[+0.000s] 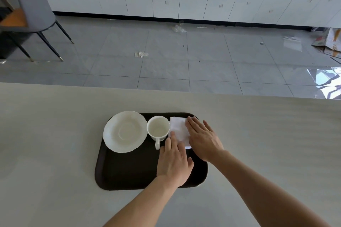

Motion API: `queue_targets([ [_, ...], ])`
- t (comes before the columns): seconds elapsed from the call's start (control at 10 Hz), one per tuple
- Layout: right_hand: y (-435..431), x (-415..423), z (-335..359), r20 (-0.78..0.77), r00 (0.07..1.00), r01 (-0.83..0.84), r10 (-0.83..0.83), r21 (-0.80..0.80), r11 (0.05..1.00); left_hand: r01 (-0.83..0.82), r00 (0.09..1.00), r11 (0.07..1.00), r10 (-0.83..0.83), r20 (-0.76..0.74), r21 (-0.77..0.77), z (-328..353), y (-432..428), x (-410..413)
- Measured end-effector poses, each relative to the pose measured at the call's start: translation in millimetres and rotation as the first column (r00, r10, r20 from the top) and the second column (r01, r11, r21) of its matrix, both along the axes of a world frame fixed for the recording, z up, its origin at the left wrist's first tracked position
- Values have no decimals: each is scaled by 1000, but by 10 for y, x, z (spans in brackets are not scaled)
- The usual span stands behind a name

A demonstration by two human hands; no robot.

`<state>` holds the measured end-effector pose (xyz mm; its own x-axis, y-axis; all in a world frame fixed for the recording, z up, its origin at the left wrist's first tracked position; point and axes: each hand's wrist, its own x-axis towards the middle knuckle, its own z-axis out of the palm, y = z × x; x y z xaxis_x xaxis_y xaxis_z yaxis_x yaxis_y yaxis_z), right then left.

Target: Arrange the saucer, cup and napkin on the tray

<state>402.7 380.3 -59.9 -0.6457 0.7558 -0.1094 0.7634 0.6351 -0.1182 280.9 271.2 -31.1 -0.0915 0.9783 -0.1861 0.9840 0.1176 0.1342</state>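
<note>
A dark brown tray (pixel 127 169) lies on the pale table. On its far left sits a white saucer (pixel 125 131), overhanging the tray's left rim. A white cup (pixel 158 128) stands upright beside it, handle pointing toward me. A folded white napkin (pixel 178 129) lies at the tray's far right. My right hand (pixel 202 138) rests flat on the napkin with fingers together and extended. My left hand (pixel 174 162) lies palm down on the tray, its fingertips touching the napkin's near left corner. Part of the napkin is hidden under both hands.
The table's far edge (pixel 166 91) runs across the view, with grey tiled floor beyond. A grey chair (pixel 33 5) stands at the far left. Scraps of litter lie on the floor near white cabinets.
</note>
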Motion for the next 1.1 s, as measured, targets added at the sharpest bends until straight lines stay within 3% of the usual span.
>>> queue_targets([
  [0.2, -69, 110, 105, -146, 986, 80, -78, 11, 997, 0, 998, 1000, 0, 65, -4, -9, -66, 31],
  [0.7, -182, 62, 157, -97, 991, 83, -89, -70, 994, 58, 997, 998, -56, 54, -36, 23, -119, -20],
  [0.9, -271, 23, 406, -158, 977, 132, -143, -82, 988, 85, 996, 996, -85, 41, 22, 204, -121, -100],
  [1.1, -360, 51, 655, -226, 945, 220, -235, -92, 971, 67, 989, 978, -92, 118, 198, 462, -266, -149],
])
